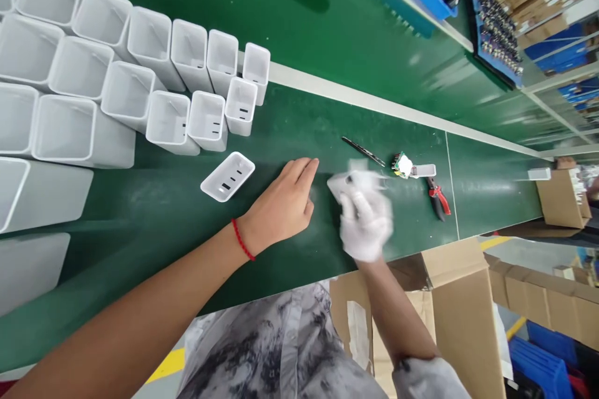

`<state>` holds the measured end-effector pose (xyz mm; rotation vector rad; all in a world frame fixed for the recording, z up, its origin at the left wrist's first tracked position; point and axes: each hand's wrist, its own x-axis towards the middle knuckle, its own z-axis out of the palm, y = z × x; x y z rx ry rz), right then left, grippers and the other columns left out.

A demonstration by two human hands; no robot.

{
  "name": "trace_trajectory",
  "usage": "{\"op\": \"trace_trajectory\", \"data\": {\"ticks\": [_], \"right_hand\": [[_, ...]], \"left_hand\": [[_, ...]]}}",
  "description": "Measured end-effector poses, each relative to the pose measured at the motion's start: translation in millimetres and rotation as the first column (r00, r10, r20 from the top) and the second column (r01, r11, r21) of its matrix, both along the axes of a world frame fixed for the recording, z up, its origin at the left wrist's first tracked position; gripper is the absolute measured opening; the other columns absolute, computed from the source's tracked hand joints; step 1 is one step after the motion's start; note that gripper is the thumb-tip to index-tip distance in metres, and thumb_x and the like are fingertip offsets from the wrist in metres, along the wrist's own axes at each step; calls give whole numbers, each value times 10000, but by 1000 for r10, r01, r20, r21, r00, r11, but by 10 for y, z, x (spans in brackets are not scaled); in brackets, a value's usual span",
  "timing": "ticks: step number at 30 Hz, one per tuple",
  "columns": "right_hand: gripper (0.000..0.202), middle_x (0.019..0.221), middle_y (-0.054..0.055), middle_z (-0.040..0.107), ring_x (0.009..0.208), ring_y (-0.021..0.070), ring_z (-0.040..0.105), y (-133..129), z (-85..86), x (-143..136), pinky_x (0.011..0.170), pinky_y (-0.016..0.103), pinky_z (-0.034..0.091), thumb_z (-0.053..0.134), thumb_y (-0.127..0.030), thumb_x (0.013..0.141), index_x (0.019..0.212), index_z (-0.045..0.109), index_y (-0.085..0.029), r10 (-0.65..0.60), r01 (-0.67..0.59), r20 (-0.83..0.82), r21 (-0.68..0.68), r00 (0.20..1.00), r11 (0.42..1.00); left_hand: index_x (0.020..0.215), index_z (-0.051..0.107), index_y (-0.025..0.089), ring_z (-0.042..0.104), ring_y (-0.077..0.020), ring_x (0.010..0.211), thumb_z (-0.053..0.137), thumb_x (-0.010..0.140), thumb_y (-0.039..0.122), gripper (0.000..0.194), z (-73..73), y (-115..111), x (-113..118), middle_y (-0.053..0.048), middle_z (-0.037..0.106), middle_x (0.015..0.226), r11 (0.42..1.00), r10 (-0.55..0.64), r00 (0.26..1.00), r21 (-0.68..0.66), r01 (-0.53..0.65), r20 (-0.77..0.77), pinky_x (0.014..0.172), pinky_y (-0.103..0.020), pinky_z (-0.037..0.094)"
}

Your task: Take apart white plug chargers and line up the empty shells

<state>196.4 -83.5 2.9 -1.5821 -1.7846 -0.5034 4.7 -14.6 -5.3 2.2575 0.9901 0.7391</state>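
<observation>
My left hand [285, 202], bare with a red cord at the wrist, lies over the green bench with its fingers stretched out and nothing in it. To its right, my right hand [365, 221] wears a white glove and is blurred by motion. Its fingers hold a white plastic case [344, 184], which is smeared too. A separate white housing [228, 177] with dark slots lies left of my left hand. Beyond my right hand are black tweezers [363, 151], a small circuit assembly [401, 164], a small white part [423, 170] and red-handled pliers [438, 199].
Rows of upright white housings [126, 96] fill the left of the bench. Blue trays of components [498, 34] stand at the upper right. Open cardboard boxes [468, 312] are below the near edge. Another person's hand [565, 163] shows at the far right.
</observation>
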Motion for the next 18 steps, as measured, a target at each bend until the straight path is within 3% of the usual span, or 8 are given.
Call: {"op": "trace_trajectory", "data": {"ticks": [4,9,11,14,18], "right_hand": [[411,1197,87,674,1024,224,703,29,-99,7,835,300,606,619,-198,912,1310,609,-298,20,-13,34,-190,999,982],[461,1192,63,683,991,235,715,34,-29,26,801,320,618,658,-180,881,1313,602,-330,-25,22,-77,-33,997,999],[492,1259,63,655,1061,245,695,51,-49,2,845,337,613,645,-166,887,1344,571,-334,28,-33,-97,-54,995,998],[465,1316,65,628,1166,244,646,71,-51,-72,928,368,592,606,-146,907,1340,572,-313,112,-145,-161,-214,981,966],[450,1313,69,634,1197,259,626,6,96,-143,966,424,580,635,-199,891,1325,575,-301,127,-227,-356,-255,926,940]], "left_hand": [[1353,417,7,567,-274,1142,437,796,4,557,-21,18,9,-189,541,1252,999,41,999,-23,-40,33,1017,-420,512],[1326,447,7,573,-276,1122,452,812,24,514,-15,20,4,-187,560,1219,999,30,999,-27,-28,46,993,-414,519],[1350,423,13,552,-286,1153,475,823,50,530,5,19,3,-193,552,1245,999,16,998,-32,-14,55,1013,-428,500],[1403,360,55,512,-301,1197,531,846,130,588,58,21,6,-184,534,1310,998,-34,997,-44,37,64,1042,-456,467],[1451,274,134,511,-308,1207,633,858,299,712,110,9,31,-163,534,1318,991,-91,993,-90,97,74,1032,-468,462]]}}
